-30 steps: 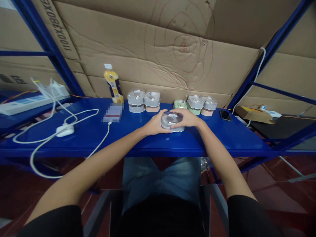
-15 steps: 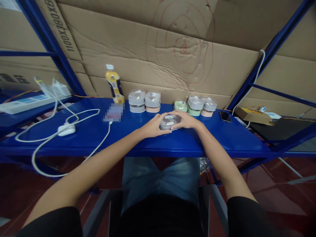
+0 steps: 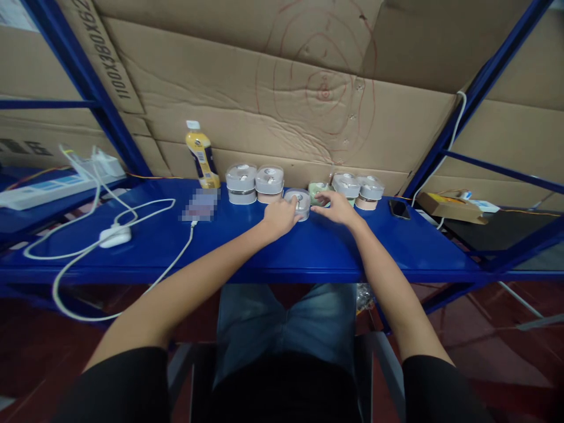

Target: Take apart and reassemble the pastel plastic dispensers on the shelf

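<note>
A small grey container with a clear lid (image 3: 300,201) sits on the blue tabletop, in the row near the back. My left hand (image 3: 281,220) grips its left side, thumb on the lid. To the right, my right hand (image 3: 337,208) is open, fingers spread and apart from the grey container. It is in front of a small green container (image 3: 318,188), which it partly hides. Beside that stand two stacks of lidded containers, the nearer one (image 3: 346,184) and one with a peach base (image 3: 369,191). Left of my left hand are two more stacks, one grey (image 3: 241,182) and one with a peach base (image 3: 269,181).
A yellow drink bottle (image 3: 203,155) stands at the back left, behind a blurred flat object (image 3: 199,204) with a white cable. A white charger (image 3: 115,235) lies further left. On the right are a dark phone (image 3: 399,208) and a cardboard box (image 3: 453,208).
The grey container has moved away from me, back into the row between the stacks. My right hand has let go of it and shifted right; my left hand still touches it.
</note>
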Action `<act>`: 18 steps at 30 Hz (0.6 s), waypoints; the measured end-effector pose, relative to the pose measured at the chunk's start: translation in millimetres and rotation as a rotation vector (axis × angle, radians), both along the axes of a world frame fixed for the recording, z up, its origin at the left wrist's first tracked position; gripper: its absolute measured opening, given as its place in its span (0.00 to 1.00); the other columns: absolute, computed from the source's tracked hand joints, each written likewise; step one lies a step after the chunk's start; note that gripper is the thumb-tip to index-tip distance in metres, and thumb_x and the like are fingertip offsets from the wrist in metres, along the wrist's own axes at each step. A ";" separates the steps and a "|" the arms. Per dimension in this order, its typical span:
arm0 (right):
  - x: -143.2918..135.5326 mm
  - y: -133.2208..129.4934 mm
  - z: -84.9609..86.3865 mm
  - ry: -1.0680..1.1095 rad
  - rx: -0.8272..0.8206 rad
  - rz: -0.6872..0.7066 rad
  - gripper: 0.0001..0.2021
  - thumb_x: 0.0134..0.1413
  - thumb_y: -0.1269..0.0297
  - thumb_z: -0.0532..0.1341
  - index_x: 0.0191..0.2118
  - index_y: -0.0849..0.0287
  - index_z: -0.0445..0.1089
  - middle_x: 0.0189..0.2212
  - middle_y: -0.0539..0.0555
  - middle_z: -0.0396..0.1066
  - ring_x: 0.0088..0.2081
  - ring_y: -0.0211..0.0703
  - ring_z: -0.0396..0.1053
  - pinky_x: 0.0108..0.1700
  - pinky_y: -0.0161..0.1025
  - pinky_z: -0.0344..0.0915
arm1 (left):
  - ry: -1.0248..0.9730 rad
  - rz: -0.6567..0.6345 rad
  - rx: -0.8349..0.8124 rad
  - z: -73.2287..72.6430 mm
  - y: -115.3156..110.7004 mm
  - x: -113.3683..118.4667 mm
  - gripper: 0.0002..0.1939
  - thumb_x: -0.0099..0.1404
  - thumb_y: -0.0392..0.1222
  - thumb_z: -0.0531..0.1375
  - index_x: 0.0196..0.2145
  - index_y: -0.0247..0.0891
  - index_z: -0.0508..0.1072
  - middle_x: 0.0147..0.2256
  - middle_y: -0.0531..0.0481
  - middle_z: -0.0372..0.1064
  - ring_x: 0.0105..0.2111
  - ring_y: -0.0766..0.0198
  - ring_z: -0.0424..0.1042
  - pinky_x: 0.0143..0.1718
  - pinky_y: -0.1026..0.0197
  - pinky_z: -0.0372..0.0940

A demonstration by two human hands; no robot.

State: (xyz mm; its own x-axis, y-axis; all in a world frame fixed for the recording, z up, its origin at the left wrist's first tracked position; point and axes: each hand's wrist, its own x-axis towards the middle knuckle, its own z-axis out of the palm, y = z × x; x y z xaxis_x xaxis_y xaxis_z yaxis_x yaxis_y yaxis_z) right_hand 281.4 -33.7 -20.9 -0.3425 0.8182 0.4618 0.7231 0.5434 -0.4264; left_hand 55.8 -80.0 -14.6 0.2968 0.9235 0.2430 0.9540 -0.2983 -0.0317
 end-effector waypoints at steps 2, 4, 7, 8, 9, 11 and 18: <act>-1.2 -1.1 0.7 -0.010 -0.028 -0.003 0.16 0.60 0.59 0.76 0.51 0.61 0.83 0.46 0.62 0.85 0.42 0.54 0.82 0.50 0.50 0.77 | -0.009 0.012 0.004 2.4 11.8 9.4 0.29 0.83 0.46 0.57 0.73 0.30 0.64 0.61 0.24 0.75 0.60 0.36 0.79 0.57 0.45 0.74; -2.4 -2.6 1.7 -0.007 -0.044 -0.011 0.15 0.61 0.60 0.76 0.51 0.60 0.83 0.44 0.61 0.86 0.41 0.52 0.82 0.49 0.48 0.77 | -0.024 0.015 0.017 4.8 20.7 13.4 0.26 0.81 0.38 0.55 0.72 0.29 0.65 0.60 0.24 0.75 0.59 0.37 0.80 0.56 0.44 0.74; -3.3 -4.2 3.1 0.012 -0.047 -0.018 0.14 0.62 0.59 0.75 0.50 0.59 0.83 0.42 0.59 0.86 0.40 0.51 0.82 0.47 0.47 0.77 | -0.077 -0.033 0.134 10.9 31.1 7.7 0.22 0.81 0.36 0.53 0.68 0.31 0.69 0.61 0.25 0.74 0.61 0.37 0.77 0.57 0.43 0.73; -3.5 -4.4 3.4 0.018 -0.045 -0.018 0.13 0.63 0.58 0.74 0.49 0.59 0.83 0.41 0.59 0.86 0.39 0.51 0.81 0.47 0.47 0.76 | -0.094 -0.051 0.195 13.5 35.3 2.8 0.21 0.81 0.37 0.54 0.67 0.31 0.69 0.63 0.25 0.72 0.63 0.36 0.74 0.60 0.42 0.71; -3.7 -4.4 3.5 0.023 -0.044 -0.018 0.13 0.63 0.58 0.74 0.49 0.59 0.83 0.41 0.59 0.86 0.39 0.51 0.81 0.46 0.47 0.76 | -0.107 -0.063 0.255 16.0 40.4 -3.1 0.22 0.80 0.39 0.56 0.68 0.31 0.69 0.65 0.24 0.70 0.67 0.34 0.70 0.63 0.40 0.68; -4.0 -3.9 3.3 0.033 -0.052 -0.018 0.13 0.63 0.58 0.74 0.49 0.59 0.83 0.41 0.59 0.86 0.39 0.51 0.81 0.46 0.47 0.76 | -0.110 -0.063 0.334 19.2 53.6 -16.4 0.31 0.77 0.42 0.64 0.72 0.30 0.64 0.71 0.22 0.63 0.73 0.30 0.60 0.71 0.35 0.59; -2.4 -3.9 1.8 0.038 -0.083 -0.012 0.13 0.64 0.58 0.73 0.48 0.59 0.83 0.39 0.58 0.85 0.39 0.51 0.81 0.46 0.47 0.76 | -0.011 0.007 0.248 5.2 87.3 -40.5 0.40 0.71 0.37 0.65 0.77 0.32 0.59 0.76 0.21 0.55 0.77 0.22 0.53 0.72 0.24 0.51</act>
